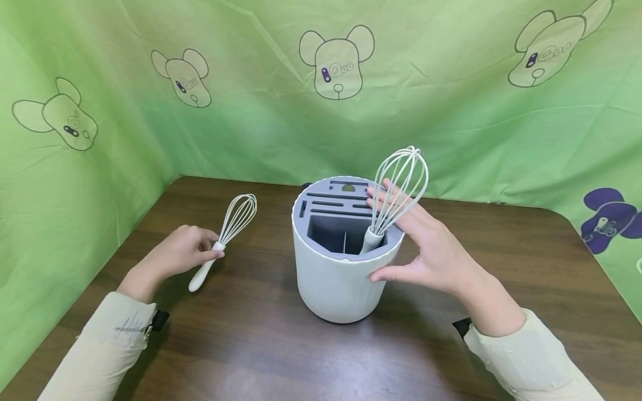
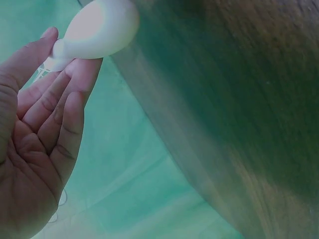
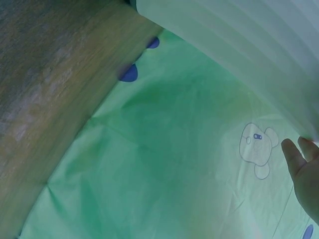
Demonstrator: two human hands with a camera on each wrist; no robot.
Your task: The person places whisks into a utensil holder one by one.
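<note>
Two whisks: left whisk [image 1: 218,245] pinched, right whisk [image 1: 381,223] standing in one holder [image 1: 336,292]

Two hands are at work over one brown worktop [image 1: 261,351]. The left hand [image 1: 185,252] pinches the left whisk at its neck between thumb and fingers, well apart from the holder, wires pointing away and handle toward the person. Whether its handle touches the worktop I cannot tell.

The right hand [image 1: 426,253] is spread wide at the holder's right side, thumb at the front wall, fingers up by the rim and behind the wires of the right whisk. That whisk leans right, handle down, in the right-hand one of two compartments parted by one thin divider [image 1: 344,243]. Several narrow slots cut the holder's grey top behind them.

Two pale sleeves [image 1: 531,356] cover the forearms, each with one dark strap [image 1: 159,321] near the wrist. Around the worktop hangs green cloth [image 1: 251,128] printed with four outlined animal heads [image 1: 338,64] and, at the right, one purple figure [image 1: 609,220].
</note>
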